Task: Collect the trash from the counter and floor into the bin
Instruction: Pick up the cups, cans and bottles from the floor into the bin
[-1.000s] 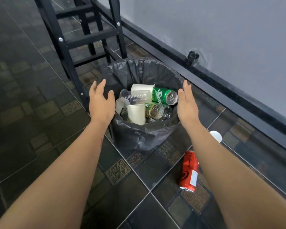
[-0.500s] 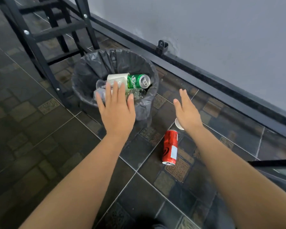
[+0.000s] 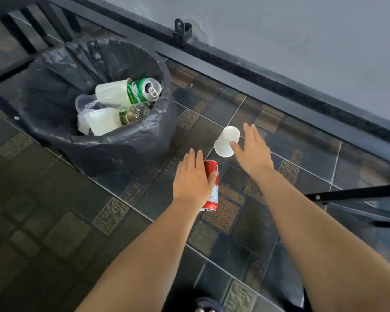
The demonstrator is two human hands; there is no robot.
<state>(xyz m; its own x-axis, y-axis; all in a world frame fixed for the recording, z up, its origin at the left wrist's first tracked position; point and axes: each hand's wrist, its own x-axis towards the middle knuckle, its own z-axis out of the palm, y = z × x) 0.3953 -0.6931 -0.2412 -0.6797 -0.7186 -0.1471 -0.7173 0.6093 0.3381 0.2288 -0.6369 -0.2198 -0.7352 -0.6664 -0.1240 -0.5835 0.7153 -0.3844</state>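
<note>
A bin (image 3: 122, 152) lined with a black bag stands on the tiled floor at the left. It holds a green can (image 3: 144, 89), white cups and a clear bottle. A red can (image 3: 212, 188) lies on the floor to the bin's right. My left hand (image 3: 193, 180) hovers over it with straight fingers and hides its left side. Just beyond lies a white paper cup (image 3: 226, 140) on its side. My right hand (image 3: 253, 149) is spread next to the cup, thumb at its rim.
A grey wall with a dark baseboard (image 3: 279, 86) runs along the back right. Black ladder-like frame legs (image 3: 20, 37) stand behind the bin. A black bar (image 3: 356, 193) juts in from the right edge.
Both hands have left the bin and moved down to the floor trash: the left now over the red can, the right beside the white cup. The view swung right.
</note>
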